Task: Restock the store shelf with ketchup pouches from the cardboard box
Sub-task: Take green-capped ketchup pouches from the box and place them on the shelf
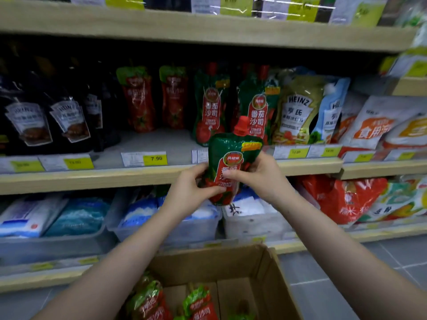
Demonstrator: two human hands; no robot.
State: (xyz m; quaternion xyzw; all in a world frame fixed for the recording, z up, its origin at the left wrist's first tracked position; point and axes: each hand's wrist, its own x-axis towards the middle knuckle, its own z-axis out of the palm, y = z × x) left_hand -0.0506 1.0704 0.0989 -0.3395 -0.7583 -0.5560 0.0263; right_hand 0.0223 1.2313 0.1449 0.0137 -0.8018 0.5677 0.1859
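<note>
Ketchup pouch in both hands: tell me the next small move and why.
Probably lift the ketchup pouch forward onto the middle shelf and stand it in front of the matching green pouches. Both the left hand and right hand grip it upright, just before the shelf edge, and bare shelf space shows ahead of that row.

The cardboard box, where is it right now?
The cardboard box sits low in the head view, centre-bottom, below both forearms, in front of the bottom shelf.
</note>
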